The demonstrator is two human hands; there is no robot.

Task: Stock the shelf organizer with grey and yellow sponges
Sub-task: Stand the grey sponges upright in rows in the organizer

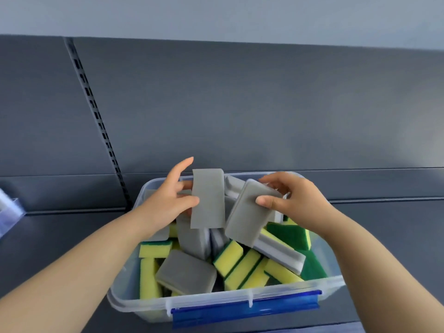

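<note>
An upright grey sponge (208,198) is pinched in the left grip (168,200), thumb laid on its near face and fingers behind, with the forefinger standing free toward 12 o'clock. A second grey sponge (245,212), tilted with its top toward 1 o'clock, is held in the right grip (296,200), thumb on the near face and fingers curled over the far edge. Both are held just above the heap at the 12 o'clock end of the clear bin (336,283), close together; whether their edges touch cannot be told. Below them, yellow sponges (228,258) with green scouring faces are piled loosely with more grey ones, and one loose grey sponge (187,275) lies flat toward 7 o'clock of the bin. The lidless bin, fitted with a blue latch (245,308) on its near wall, is set on a dark shelf (48,236) at 6 o'clock of the view. A clear plastic piece (9,210) is seen at 9 o'clock on the shelf, cut off by the edge; it is judged likely to be the shelf organizer, though this cannot be confirmed. The step in hand is judged to be the lifting out of a grey pair. It is done well if the two are squared face to face before being carried, so that one colour is kept together. A light pinch should suffice, the foam being probably soft. Neighbours leaning on them are best let slide off inside the bin, not dragged over the rim.
</note>
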